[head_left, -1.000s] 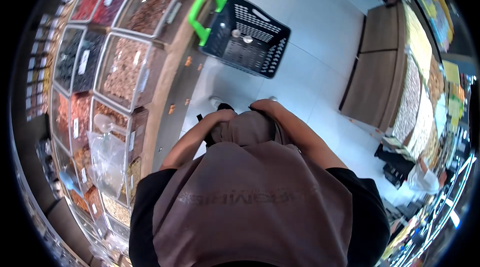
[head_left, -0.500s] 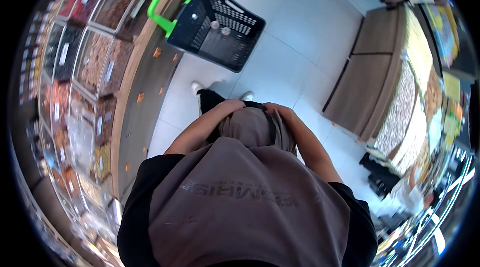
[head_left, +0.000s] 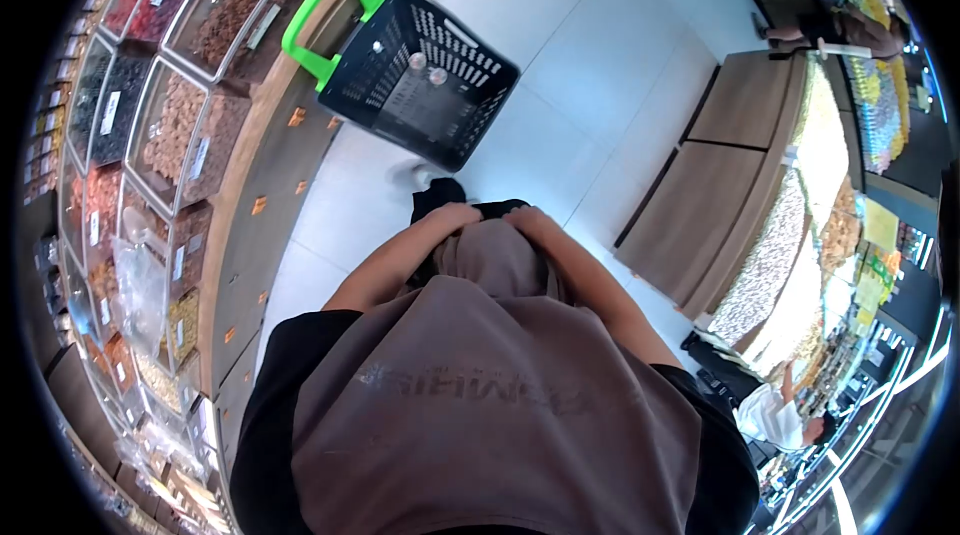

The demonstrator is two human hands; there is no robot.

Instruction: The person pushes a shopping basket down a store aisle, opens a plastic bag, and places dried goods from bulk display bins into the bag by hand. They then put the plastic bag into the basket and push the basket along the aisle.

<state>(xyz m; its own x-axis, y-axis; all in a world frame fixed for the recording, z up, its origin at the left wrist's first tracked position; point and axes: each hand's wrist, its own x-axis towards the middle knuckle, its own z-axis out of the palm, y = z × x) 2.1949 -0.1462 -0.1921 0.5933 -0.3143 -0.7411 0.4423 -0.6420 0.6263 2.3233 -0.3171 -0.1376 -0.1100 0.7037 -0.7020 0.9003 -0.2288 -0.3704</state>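
My left hand (head_left: 456, 217) is at my waist with its fingers curled at the lower edge of the brown shirt (head_left: 495, 385). Close beside it, my right hand (head_left: 527, 222) is also closed at the shirt's edge, and the cloth bulges between the two. The fingertips are small and partly hidden. Dark trousers (head_left: 436, 197) and part of a light shoe show past my left hand. Beyond both hands, a black basket (head_left: 415, 75) with a raised green handle stands tilted in view, with small round things inside.
Clear bins (head_left: 185, 135) of dried foods line the left side above a wood-edged counter (head_left: 250, 175). Brown cabinets (head_left: 700, 205) with heaped goods stand at the right. A person in white (head_left: 770, 417) is at the lower right, and another person (head_left: 865, 32) at the upper right.
The basket and the left bins have shifted left in view, and the right cabinets have also come left. My hands stay at my waist. More of the upper right shows.
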